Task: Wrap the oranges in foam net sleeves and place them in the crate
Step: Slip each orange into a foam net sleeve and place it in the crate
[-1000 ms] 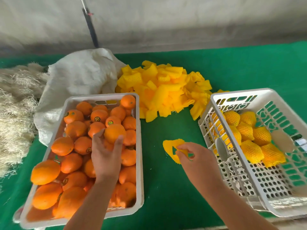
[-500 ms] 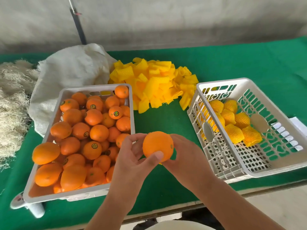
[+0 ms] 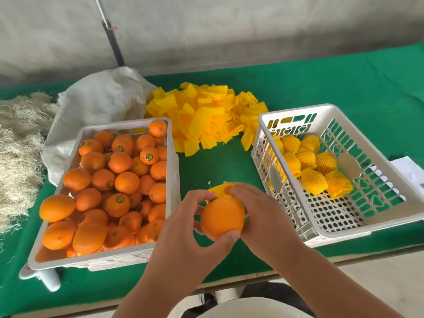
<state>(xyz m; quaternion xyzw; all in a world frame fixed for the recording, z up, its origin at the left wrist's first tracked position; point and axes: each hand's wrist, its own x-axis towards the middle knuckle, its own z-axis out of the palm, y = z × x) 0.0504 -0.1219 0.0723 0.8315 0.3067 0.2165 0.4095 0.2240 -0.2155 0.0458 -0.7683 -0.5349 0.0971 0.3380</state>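
Between the two crates, above the green table, my left hand (image 3: pixel 183 230) grips a bare orange (image 3: pixel 222 218) with thumb and fingers. My right hand (image 3: pixel 259 214) holds a yellow foam net sleeve (image 3: pixel 219 188) against the orange's far side; only the sleeve's top edge shows. The white crate on the left (image 3: pixel 171 180) is full of bare oranges (image 3: pixel 114 177). The perforated white crate on the right (image 3: pixel 325 230) holds several sleeved oranges (image 3: pixel 312 166) at its far end. A heap of yellow sleeves (image 3: pixel 206 118) lies behind, between the crates.
A white woven sack (image 3: pixel 96 104) and pale straw-like fibre (image 3: pixel 18 143) lie at the left. A dark pole (image 3: pixel 113 42) stands against the back wall. White paper (image 3: pixel 406 168) sits right of the perforated crate. The table's front edge (image 3: pixel 252 276) runs just below my hands.
My left hand lifted an orange out of the left crate and brought it to the middle. My right hand picked up the sleeve, met the orange, and now has the sleeve over its far side.
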